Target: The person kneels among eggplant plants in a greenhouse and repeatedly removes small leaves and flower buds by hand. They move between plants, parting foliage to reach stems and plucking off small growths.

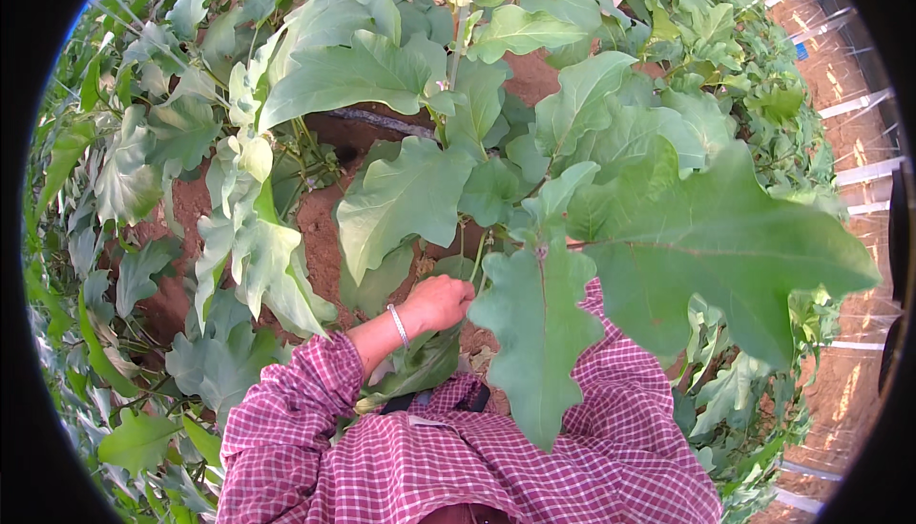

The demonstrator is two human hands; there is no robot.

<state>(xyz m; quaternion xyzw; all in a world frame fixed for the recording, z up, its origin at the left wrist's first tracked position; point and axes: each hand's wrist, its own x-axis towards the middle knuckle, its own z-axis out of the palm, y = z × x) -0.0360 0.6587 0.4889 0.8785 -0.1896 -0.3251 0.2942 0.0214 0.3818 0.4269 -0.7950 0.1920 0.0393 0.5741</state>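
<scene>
My left hand point(442, 301), with a silver-coloured bracelet point(398, 326) at the wrist, is low among the leaves of an eggplant plant point(408, 195). Its fingers are curled at a thin green stem point(479, 258) that runs down to the fingertips. Most of the fingertips are turned away from view. Two large lobed leaves, one hanging leaf point(540, 338) and one broad leaf point(715, 245) close to the camera, cover my right hand. Only the checked right sleeve point(615, 366) shows behind them.
A vertical string point(464, 23) rises along the plant's top. More eggplant foliage point(143, 159) crowds the left side. Reddish-brown soil point(320, 227) and a dark irrigation hose point(383, 120) show between leaves. White posts point(869, 172) stand along a dirt strip at right.
</scene>
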